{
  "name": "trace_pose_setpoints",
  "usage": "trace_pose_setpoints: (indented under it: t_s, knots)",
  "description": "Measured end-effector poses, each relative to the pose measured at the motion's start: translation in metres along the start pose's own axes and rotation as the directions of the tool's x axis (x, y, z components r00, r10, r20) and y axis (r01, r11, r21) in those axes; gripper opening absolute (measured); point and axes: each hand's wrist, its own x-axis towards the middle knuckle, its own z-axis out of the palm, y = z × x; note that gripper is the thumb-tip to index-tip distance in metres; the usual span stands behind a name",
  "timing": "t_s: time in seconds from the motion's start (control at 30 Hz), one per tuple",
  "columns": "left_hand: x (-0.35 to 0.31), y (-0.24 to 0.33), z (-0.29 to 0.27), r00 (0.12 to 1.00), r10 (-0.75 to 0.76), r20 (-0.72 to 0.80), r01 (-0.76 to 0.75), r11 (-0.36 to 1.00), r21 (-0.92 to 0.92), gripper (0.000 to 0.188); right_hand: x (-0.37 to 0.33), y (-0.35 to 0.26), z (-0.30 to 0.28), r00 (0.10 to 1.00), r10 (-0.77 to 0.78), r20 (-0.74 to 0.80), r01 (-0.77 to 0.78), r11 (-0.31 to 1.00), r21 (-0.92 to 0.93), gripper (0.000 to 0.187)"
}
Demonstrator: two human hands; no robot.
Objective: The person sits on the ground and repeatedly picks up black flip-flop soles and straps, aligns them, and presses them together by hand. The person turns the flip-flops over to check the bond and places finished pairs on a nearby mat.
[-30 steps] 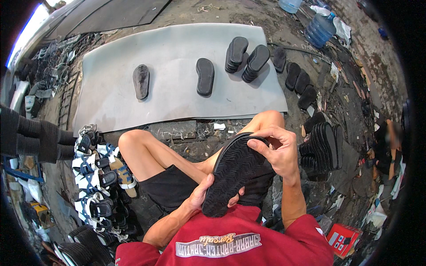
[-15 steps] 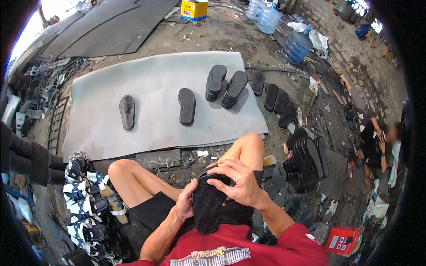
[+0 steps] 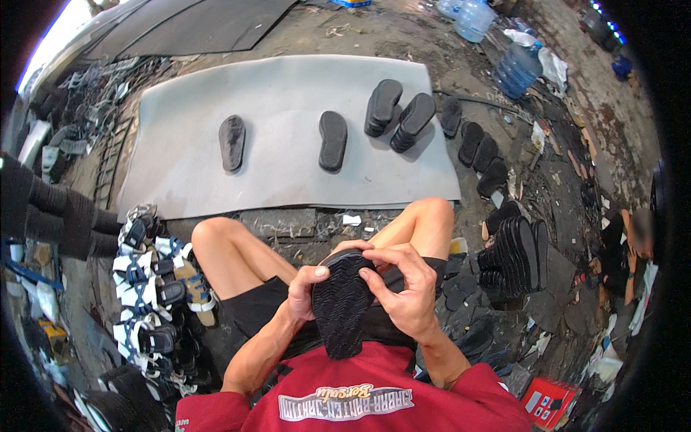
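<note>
In front of my chest is a black shoe sole (image 3: 340, 309), its wavy-treaded underside facing up. My left hand (image 3: 306, 289) is closed round its left edge, thumb near the far end. At the far right edge my right hand (image 3: 404, 289) pinches the rim between thumb and fingers. Beyond my knees lies a pale grey mat (image 3: 187, 180). On it are a scuffed sole (image 3: 232, 142), a darker sole (image 3: 332, 141), and two stacks of soles, one on the left (image 3: 383, 108) and one on the right (image 3: 413, 122).
Strapped sandals (image 3: 147, 313) are piled by my left knee. Black soles (image 3: 512, 252) stand in a row at my right, with loose soles (image 3: 484, 153) beside the mat. A red box (image 3: 548, 403) sits near my right elbow. Water jugs (image 3: 517, 70) and another person (image 3: 626, 245) are farther right.
My view has shifted, so the mat appears higher and farther right. My right hand has moved from over the sole's top to its right edge, uncovering more tread.
</note>
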Motion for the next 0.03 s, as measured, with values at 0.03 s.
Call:
trace_pose_setpoints:
  t_s: [0.03]
  knots:
    - [-0.0012,0.0015,-0.0028,1.000,-0.031,0.003,0.031,0.996,0.085,0.106,-0.0014,0.0013,0.0019,1.000,0.021,-0.002,-0.021,0.999,0.031,0.031]
